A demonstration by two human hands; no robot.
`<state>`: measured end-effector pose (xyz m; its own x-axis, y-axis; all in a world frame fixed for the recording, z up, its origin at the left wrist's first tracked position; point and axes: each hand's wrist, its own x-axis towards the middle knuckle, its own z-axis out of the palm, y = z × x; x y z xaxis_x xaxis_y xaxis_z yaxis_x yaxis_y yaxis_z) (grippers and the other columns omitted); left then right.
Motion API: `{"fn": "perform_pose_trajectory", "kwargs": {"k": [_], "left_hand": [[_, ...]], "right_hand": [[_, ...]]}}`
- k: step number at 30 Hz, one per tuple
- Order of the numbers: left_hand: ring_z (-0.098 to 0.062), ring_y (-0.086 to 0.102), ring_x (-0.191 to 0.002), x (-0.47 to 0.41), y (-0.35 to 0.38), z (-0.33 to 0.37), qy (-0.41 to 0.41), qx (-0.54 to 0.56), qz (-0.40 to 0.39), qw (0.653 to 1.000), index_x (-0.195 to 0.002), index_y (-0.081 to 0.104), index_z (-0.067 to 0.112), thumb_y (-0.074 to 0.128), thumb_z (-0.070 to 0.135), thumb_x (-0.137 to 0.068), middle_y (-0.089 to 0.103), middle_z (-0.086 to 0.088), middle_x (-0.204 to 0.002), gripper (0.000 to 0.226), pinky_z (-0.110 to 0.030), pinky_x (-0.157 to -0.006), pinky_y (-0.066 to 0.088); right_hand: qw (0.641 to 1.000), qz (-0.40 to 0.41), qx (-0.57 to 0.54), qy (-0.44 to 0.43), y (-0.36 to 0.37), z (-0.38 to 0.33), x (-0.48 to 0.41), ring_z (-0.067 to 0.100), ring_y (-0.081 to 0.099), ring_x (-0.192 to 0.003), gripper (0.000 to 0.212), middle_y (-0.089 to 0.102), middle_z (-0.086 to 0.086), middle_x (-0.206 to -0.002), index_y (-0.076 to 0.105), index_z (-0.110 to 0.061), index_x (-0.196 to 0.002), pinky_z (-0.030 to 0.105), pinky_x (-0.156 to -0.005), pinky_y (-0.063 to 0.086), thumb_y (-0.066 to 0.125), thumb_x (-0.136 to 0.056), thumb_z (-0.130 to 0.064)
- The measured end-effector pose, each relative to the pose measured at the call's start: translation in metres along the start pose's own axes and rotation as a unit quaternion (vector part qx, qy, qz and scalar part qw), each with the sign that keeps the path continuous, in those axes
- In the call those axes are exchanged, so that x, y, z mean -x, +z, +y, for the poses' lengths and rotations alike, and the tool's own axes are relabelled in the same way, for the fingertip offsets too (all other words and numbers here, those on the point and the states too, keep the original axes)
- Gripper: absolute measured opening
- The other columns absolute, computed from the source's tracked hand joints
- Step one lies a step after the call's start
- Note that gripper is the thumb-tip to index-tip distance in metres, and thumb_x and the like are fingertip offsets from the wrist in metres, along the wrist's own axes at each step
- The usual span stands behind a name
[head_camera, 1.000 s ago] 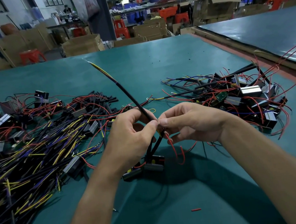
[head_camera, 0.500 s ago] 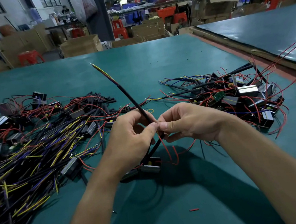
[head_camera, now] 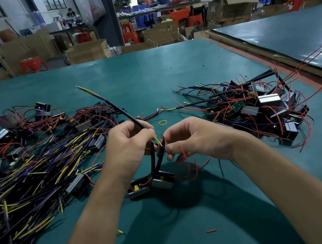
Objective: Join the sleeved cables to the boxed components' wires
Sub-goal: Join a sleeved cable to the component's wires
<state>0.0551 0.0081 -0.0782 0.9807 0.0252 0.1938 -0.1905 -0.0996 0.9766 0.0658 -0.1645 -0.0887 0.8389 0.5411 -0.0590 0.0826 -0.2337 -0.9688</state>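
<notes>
My left hand (head_camera: 127, 148) grips a long black sleeved cable (head_camera: 115, 108) that slants up and away to the left, its yellow core poking out by my fingertips. My right hand (head_camera: 196, 137) pinches the top of a black sleeved lead (head_camera: 160, 160) rising from two small boxed components (head_camera: 151, 184) lying on the green table just below my hands. Thin red wires (head_camera: 186, 160) curl out under my right hand. The two hands sit a finger's width apart, the wire ends between them.
A big heap of black sleeved cables with yellow and blue ends (head_camera: 27, 174) covers the left of the green table (head_camera: 159, 75). A pile of boxed components with red wires (head_camera: 259, 106) lies at the right. A yellow rubber band (head_camera: 163, 122) lies behind my hands.
My hands have drawn slightly apart, showing the yellow core and the black lead tip between them. The long cable now leans lower toward the left.
</notes>
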Motion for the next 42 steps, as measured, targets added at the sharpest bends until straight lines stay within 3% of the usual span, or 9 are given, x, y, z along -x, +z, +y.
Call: {"fn": "perform_pose_trajectory", "kwargs": {"k": [3, 9, 15, 25, 29, 33, 42], "left_hand": [[-0.014, 0.058, -0.049, 0.001, -0.002, 0.002, -0.019, 0.024, -0.009, 0.999, -0.079, 0.064, 0.007, 0.057, -0.007, -0.086, 0.066, -0.004, -0.062, 0.017, -0.023, -0.051, 0.053], [-0.012, 0.059, -0.050, 0.000, -0.005, 0.004, -0.004, 0.022, -0.011, 1.000, -0.080, 0.064, 0.011, 0.065, -0.005, -0.084, 0.065, 0.001, -0.058, 0.017, -0.024, -0.054, 0.053], [-0.008, 0.059, -0.050, 0.001, -0.006, 0.005, 0.015, 0.013, 0.001, 1.000, -0.081, 0.062, 0.012, 0.068, -0.005, -0.083, 0.064, 0.006, -0.058, 0.018, -0.023, -0.053, 0.053], [-0.006, 0.063, -0.055, 0.001, -0.007, 0.005, 0.025, 0.026, -0.006, 0.999, -0.083, 0.063, 0.009, 0.069, -0.008, -0.081, 0.071, 0.006, -0.068, 0.018, -0.019, -0.050, 0.052], [-0.005, 0.063, -0.057, 0.002, -0.006, 0.005, 0.038, 0.021, -0.006, 0.999, -0.083, 0.062, 0.008, 0.070, -0.009, -0.079, 0.072, 0.005, -0.070, 0.020, -0.019, -0.051, 0.052], [-0.008, 0.061, -0.056, 0.002, -0.006, 0.003, 0.041, 0.005, 0.007, 0.999, -0.081, 0.063, 0.009, 0.072, -0.007, -0.078, 0.072, 0.003, -0.067, 0.018, -0.020, -0.052, 0.053], [-0.008, 0.061, -0.056, 0.000, -0.007, 0.000, 0.022, -0.026, 0.007, 0.999, -0.076, 0.065, 0.010, 0.073, -0.009, -0.076, 0.068, 0.003, -0.062, 0.020, -0.020, -0.051, 0.053]], "right_hand": [[1.000, 0.002, -0.017, -0.001, 0.004, -0.001, -0.002, 0.011, 0.063, -0.074, 0.008, 0.068, -0.006, -0.074, 0.063, -0.009, -0.091, 0.035, -0.075, 0.045, 0.058, -0.095, -0.005], [0.999, 0.000, -0.049, -0.006, 0.010, -0.005, -0.002, 0.012, 0.063, -0.069, 0.010, 0.064, 0.009, -0.086, 0.055, -0.007, -0.091, 0.022, -0.059, 0.050, 0.051, -0.098, -0.002], [0.996, 0.026, -0.083, -0.023, 0.012, -0.008, -0.002, 0.014, 0.057, -0.061, 0.009, 0.059, 0.006, -0.075, 0.054, -0.007, -0.092, 0.024, -0.056, 0.050, 0.050, -0.100, -0.006], [0.998, 0.037, -0.035, -0.023, 0.009, -0.008, -0.001, 0.011, 0.054, -0.058, 0.022, 0.061, 0.000, -0.070, 0.058, -0.012, -0.082, 0.021, -0.054, 0.051, 0.049, -0.101, -0.012], [0.999, 0.034, -0.015, -0.012, 0.008, -0.008, 0.000, 0.010, 0.053, -0.054, 0.025, 0.064, -0.006, -0.066, 0.057, -0.013, -0.079, 0.019, -0.049, 0.044, 0.048, -0.102, -0.012], [1.000, 0.028, -0.007, -0.011, 0.006, -0.009, 0.001, 0.011, 0.049, -0.052, 0.024, 0.069, 0.004, -0.076, 0.057, -0.013, -0.079, 0.021, -0.045, 0.037, 0.048, -0.101, -0.011], [0.997, 0.068, 0.033, -0.007, 0.002, -0.008, 0.001, 0.015, 0.043, -0.049, 0.020, 0.065, 0.004, -0.068, 0.062, -0.010, -0.082, 0.026, -0.048, 0.034, 0.052, -0.100, -0.013]]}}
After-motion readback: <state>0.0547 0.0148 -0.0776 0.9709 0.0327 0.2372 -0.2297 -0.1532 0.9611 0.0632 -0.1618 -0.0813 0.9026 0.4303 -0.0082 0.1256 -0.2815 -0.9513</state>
